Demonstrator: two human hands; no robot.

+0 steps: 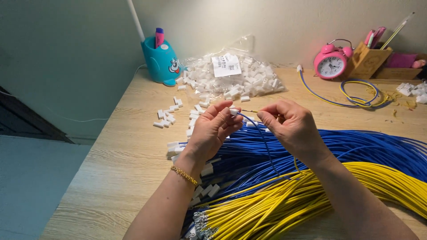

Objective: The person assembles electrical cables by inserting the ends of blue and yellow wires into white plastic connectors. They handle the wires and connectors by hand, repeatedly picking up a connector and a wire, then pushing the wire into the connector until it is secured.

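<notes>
While the left hand (213,129) pinches a small white connector (233,111) between thumb and fingertips, the right hand (291,126) grips a blue wire (260,133) whose bare tip points at that connector. Both hands hover over a blue wire bundle (356,146) on the wooden surface (124,155); a yellow wire bundle (284,200) lies at 6 o'clock from them. Loose connectors (167,116) are scattered at 10 o'clock, just beside a clear bag (231,75) of more at 12 o'clock. A teal holder (160,62) stands at 11 o'clock; a pink clock (331,62) at 1 o'clock.
</notes>
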